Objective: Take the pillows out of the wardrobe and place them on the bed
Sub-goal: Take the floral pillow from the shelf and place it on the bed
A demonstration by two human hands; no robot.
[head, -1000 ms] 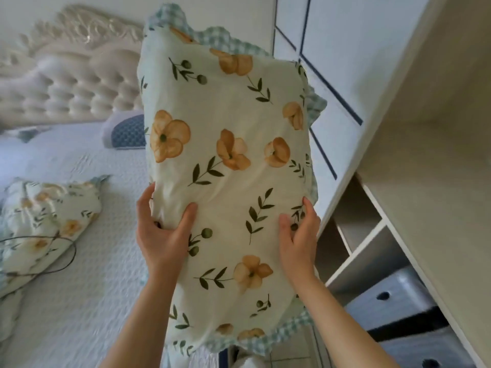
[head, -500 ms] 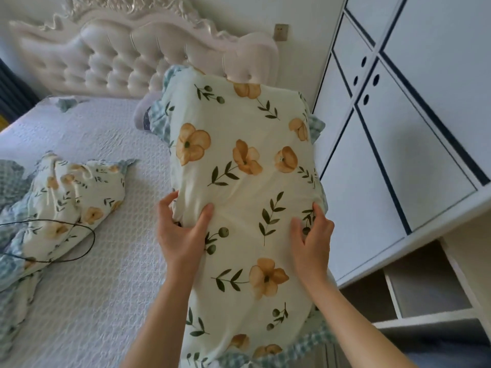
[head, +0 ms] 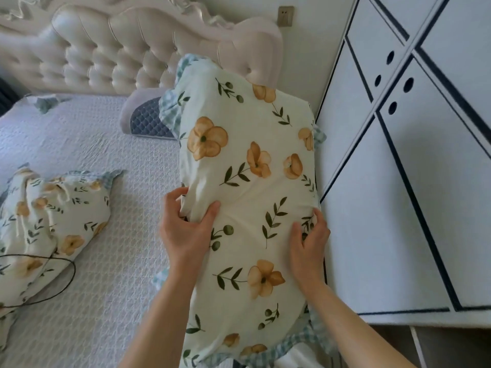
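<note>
I hold a cream pillow (head: 247,181) with orange flowers and a blue checked frill, lengthwise over the bed's right edge. My left hand (head: 186,229) grips its left side, pinching a fold of the cover. My right hand (head: 309,243) clasps its right side, fingers pressed into the fabric. A second pillow (head: 50,229) of the same pattern lies on the bed (head: 114,261) at the left. The wardrobe (head: 403,181) stands to the right, its white doors with dark lines shut in this view.
A tufted cream headboard (head: 106,49) runs along the back. A small pillow with a dark blue quilted panel (head: 144,119) lies against it, behind the one I hold. A thin black cable (head: 63,285) loops over the left pillow. A wall socket (head: 285,15) sits above.
The view has swung left from the open wardrobe shelves toward the bed. The pillow has come down lower over the mattress, still held in both hands.
</note>
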